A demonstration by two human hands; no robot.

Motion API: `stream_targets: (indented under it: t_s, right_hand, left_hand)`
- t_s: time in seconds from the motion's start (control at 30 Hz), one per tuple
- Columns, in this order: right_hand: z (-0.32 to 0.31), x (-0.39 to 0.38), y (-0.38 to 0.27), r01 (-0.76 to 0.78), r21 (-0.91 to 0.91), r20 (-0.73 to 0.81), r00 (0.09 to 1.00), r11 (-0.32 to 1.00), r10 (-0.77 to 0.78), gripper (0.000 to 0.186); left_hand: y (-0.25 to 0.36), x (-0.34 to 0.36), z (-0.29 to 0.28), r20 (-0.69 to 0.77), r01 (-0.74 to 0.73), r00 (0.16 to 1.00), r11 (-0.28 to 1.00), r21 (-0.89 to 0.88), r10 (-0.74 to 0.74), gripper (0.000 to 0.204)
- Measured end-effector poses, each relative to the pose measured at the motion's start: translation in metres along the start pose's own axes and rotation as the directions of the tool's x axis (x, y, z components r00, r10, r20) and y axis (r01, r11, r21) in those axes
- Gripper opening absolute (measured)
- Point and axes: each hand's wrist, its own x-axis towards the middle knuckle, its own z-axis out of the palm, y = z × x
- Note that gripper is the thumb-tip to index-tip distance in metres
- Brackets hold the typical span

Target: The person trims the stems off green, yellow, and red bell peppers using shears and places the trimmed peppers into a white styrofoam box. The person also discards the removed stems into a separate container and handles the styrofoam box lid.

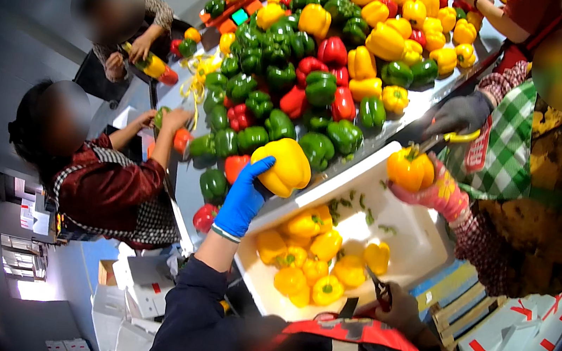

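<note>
My left hand (242,197), in a blue glove, is closed around a large yellow bell pepper (283,167) above the near edge of the pepper pile. My right hand (400,306) is low on the right, closed on red-handled scissors (384,297) whose blades point up and left. Those blades come close to a yellow pepper (376,258) in a white bin (420,247). Several more yellow peppers (315,269) lie in the bin, with small green stem pieces (348,204) scattered at its far side.
Green, red and yellow peppers (276,75) cover the metal table (189,170). At right a co-worker's gloved hands hold an orange-yellow pepper (411,168) and yellow-handled scissors (462,137). Other people work at the left and far sides. White boxes (146,285) and a wooden pallet (466,306) stand below.
</note>
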Motion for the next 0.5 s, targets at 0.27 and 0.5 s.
stream_targets:
  t_s: [0.27, 0.5]
  right_hand:
    - [0.023, 0.01, 0.045, 0.131, -0.102, -0.034, 0.99, 0.986, -0.136, 0.061]
    - [0.026, 0.01, 0.052, 0.046, -0.024, 0.023, 0.999, 0.999, -0.045, 0.068]
  left_hand:
    - [0.087, 0.152, 0.07, 0.183, -0.082, 0.973, 0.952, -0.295, 0.141, 0.06]
    - [0.138, 0.22, 0.112, 0.125, -0.214, 0.948, 0.874, -0.436, 0.294, 0.045]
